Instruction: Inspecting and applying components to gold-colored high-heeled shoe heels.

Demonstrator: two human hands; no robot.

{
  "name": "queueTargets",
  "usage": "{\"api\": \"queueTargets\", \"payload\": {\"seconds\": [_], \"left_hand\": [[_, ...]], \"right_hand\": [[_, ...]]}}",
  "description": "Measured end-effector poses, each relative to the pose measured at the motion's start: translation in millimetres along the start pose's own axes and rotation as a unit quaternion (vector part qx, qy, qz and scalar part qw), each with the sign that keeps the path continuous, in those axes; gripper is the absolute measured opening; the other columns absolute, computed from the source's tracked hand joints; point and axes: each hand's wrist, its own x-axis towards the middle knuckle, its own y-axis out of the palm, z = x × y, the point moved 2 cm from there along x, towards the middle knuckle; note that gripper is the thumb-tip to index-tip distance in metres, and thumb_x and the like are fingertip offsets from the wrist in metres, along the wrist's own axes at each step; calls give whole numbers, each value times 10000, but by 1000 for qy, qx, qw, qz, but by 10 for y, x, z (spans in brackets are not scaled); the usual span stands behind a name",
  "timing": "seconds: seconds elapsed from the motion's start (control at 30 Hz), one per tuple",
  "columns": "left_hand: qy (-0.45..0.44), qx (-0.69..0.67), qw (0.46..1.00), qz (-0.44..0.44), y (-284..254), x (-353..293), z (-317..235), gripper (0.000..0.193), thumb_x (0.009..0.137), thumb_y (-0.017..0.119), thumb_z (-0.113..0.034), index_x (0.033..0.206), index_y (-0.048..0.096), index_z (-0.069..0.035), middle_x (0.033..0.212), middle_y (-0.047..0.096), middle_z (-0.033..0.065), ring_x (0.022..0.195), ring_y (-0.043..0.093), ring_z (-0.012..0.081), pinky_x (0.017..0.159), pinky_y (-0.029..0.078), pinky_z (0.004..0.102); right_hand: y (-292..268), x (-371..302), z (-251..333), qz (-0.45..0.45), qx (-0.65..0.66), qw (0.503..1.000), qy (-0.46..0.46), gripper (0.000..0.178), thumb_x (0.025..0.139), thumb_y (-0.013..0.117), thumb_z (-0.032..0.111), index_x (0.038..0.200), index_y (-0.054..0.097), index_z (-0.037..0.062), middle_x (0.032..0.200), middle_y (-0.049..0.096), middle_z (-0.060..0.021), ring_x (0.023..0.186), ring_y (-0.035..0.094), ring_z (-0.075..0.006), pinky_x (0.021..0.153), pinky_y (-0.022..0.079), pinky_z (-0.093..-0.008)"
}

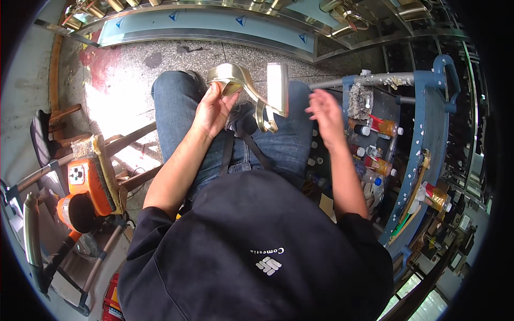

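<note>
A shiny gold high-heeled sandal (pixel 247 81) is held above my knees on its side, with its front strap part at the left. Its thick pale-gold block heel (pixel 278 88) stands out to the right, and a narrow strap (pixel 261 116) hangs below. My left hand (pixel 213 108) is closed round the front end of the sandal, thumb against the strap. My right hand (pixel 325 113) is apart from the sandal, to the right of the heel and over my right knee. Slightly blurred, its fingers are loosely bent, and nothing shows in them.
Across the far side runs a metal rack with a pale blue shelf (pixel 209 25) and several gold shoes (pixel 350 21). At the right, a blue-framed cart (pixel 419 115) holds several drink bottles (pixel 384 126). An orange machine (pixel 85 184) stands on a frame at the left.
</note>
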Motion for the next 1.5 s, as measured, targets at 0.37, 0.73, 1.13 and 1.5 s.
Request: {"api": "queueTargets", "payload": {"seconds": [0.37, 0.73, 1.13, 1.5], "left_hand": [[46, 169, 966, -192, 638, -326, 388, 167, 1052, 619, -205, 1056, 532, -63, 1076, 613, 83, 1028, 664, 193, 924, 525, 297], [-77, 262, 962, 18, 501, -324, 756, 145, 1072, 571, -169, 980, 597, -61, 968, 638, 50, 911, 591, 110, 894, 483, 261], [-59, 211, 976, 21, 523, -329, 722, 115, 1068, 581, -149, 1022, 621, -51, 935, 617, 25, 845, 564, 84, 824, 481, 235], [41, 241, 968, 58, 497, -402, 254, 84, 1060, 597, -138, 1050, 604, -55, 975, 641, 53, 884, 600, 111, 894, 512, 280]], "right_hand": [[655, -206, -310, 86, 180, 980, -16, 182, 964, 679, 63, 1105, 590, -11, 930, 651, -80, 796, 633, -135, 706, 516, -234], [675, -254, -135, 42, 204, 975, 82, 166, 993, 653, 108, 1097, 597, -9, 912, 661, -85, 714, 630, -111, 662, 517, -217], [683, -227, -120, 73, 239, 962, 113, 214, 1035, 622, 176, 1138, 596, -9, 984, 671, -112, 719, 630, -111, 639, 510, -209], [722, -360, 48, 71, 174, 982, 1, 431, 1046, 605, 177, 1389, 529, -72, 1124, 674, -128, 902, 659, -169, 785, 520, -262]]}}
